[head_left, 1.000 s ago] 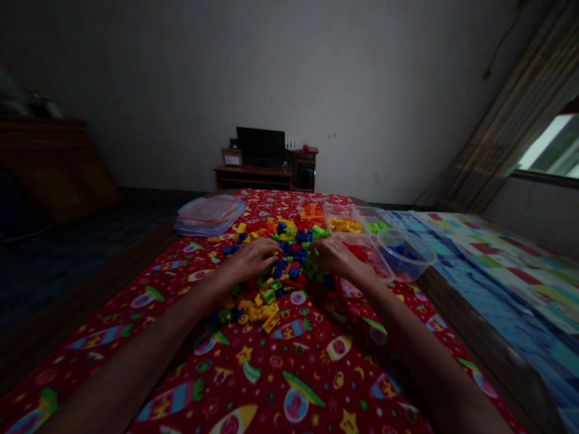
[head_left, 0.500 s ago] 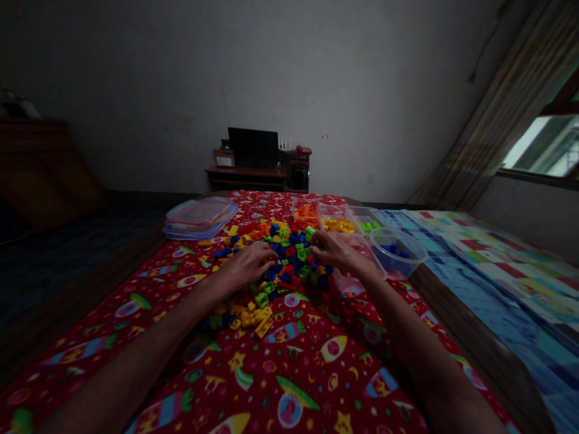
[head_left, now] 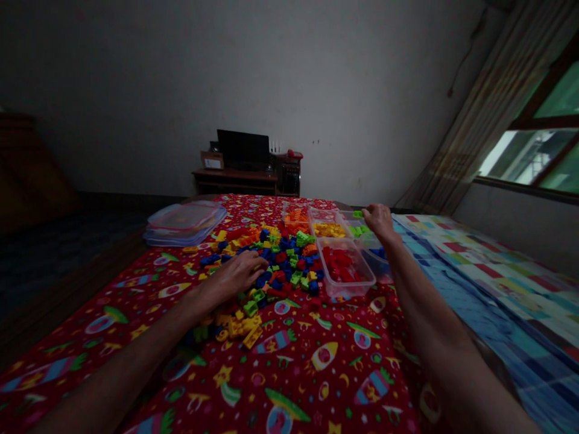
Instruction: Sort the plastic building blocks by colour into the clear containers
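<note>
A mixed heap of toy building blocks in blue, green, red, yellow and orange lies on the red patterned cloth. My left hand rests at the heap's left side, fingers loosely bent and a little apart over the blocks; no block shows in its grasp. Over at the right, my right hand pinches a green block at its fingertips. It is above the clear box of green blocks. Part of that box and the round tub with blue blocks are hidden by my right hand and forearm.
Clear boxes hold red blocks, yellow blocks and orange blocks. Stacked lids lie at the far left of the cloth. A bed with a checked cover adjoins on the right; a monitor stands by the wall.
My right hand has moved from the heap rightward and away to the green-block box, with a green block at its fingertips. My left hand stays over the heap. The view has turned slightly right.
</note>
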A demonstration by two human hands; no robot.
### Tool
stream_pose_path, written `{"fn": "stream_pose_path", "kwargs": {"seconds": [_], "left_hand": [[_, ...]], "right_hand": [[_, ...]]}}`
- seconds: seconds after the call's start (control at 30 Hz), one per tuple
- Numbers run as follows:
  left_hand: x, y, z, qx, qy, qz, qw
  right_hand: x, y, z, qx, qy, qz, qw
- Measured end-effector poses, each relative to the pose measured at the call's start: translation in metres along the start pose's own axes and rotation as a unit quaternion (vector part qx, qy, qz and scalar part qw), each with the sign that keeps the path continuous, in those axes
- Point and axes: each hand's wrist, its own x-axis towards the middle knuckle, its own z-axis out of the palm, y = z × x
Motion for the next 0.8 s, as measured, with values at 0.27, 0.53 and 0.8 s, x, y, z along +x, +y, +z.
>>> {"fn": "stream_pose_path", "kwargs": {"seconds": [0.27,0.53,0.8], "left_hand": [[0.0,0.008,-0.004,0.006,0.008,-0.014,1.0],[0.003,0.023,-0.019,0.011,-0.026,-0.035,0.999],[0.007,0.011,-0.022,0.002,-0.055,-0.031,0.998]], "right_hand": [[-0.023,-0.028,-0.002,0.086,-0.071,-0.1,0.989],[-0.098,-0.12,0.006,0.095,-0.231,-0.285,0.925],[-0.138,-0.117,0.046,0.006,-0.2,-0.363,0.91]]}}
